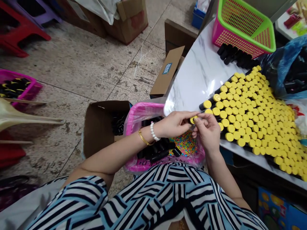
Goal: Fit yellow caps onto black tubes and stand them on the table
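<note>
Both of my hands meet over the right side of a pink basket [129, 127] lined with clear plastic. My left hand [174, 124], with a pearl bracelet at the wrist, grips a black tube with a yellow cap [193, 119]. The fingers of my right hand [206, 129] pinch the capped end of the same tube; much of it is hidden by the fingers. Below them in the basket lie black tubes [159, 155] and a heap of small coloured beads [184, 143]. Just to the right, many yellow-capped tubes [242, 111] lie stacked on the white table [192, 76].
A green and pink basket [244, 44] stands at the table's back, near loose black tubes [231, 54] and a blue plastic bag [275, 64]. On the floor, an open carton [97, 127] with black pieces sits left of the pink basket. Another cardboard box [168, 70] leans by the table.
</note>
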Tool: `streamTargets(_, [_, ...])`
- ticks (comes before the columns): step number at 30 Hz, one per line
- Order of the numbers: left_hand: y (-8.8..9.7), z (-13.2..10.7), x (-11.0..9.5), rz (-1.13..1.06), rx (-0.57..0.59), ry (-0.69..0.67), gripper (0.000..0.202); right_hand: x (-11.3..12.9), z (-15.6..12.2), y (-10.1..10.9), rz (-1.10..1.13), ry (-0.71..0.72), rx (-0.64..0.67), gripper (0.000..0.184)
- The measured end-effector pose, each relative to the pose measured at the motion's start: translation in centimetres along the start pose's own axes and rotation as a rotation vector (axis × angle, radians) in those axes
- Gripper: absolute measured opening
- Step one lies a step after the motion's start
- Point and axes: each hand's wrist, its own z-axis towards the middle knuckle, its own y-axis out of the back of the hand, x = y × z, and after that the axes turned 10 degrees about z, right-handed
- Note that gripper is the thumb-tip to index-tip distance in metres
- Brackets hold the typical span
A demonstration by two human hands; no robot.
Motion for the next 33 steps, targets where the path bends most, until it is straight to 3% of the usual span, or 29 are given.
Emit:
streamTargets(2, [-0.3, -0.2, 0.0, 0.092, -0.046, -0.022, 0.057, 0.2, 0.2, -0.3, -0.026, -0.021, 0.007, 0.031])
streamTargets(8, [-1.0, -0.2, 0.5, 0.181, -0.196, -0.004, 0.035, 0.6, 0.4, -0.6, -0.098, -0.023, 0.047, 0.016])
streamTargets(13, [-1.0, -0.2, 1.1, 0.178, -0.205, -0.020, 0.031, 1.5, 0.6, -0.8, -0.211, -0.012, 0.057, 0.015])
streamTargets(20, [-1.1, -0.3, 1.3, 0.130, -0.193, -0.001, 0.027, 3.3, 2.4, 0.0, -0.465, -0.113, 0.134, 0.024])
streamTargets(23, [-1.2, -0.2, 1.3, 0.148, -0.182, 0.019, 0.027, 3.2, 2.2, -0.2, -0.535, -0.022, 0.128, 0.020])
streamTargets(27, [-1.1, 0.0, 0.9, 0.177, -0.189, 0.048, 0.028, 1.9, 0.0, -0.9, -0.589, 0.187, 0.023, 0.018])
streamTargets(30, [-1.1, 0.2, 0.8, 0.185, -0.229, 0.072, 0.026, 0.2, -1.9, -0.8, -0.533, 0.277, -0.053, 0.031])
streamTargets(33, [-0.9, 0.0, 0.6, 0.167, -0.222, 0.092, 0.038, -0.9, -2.9, 0.0, -0.517, 0.330, -0.061, 0.042])
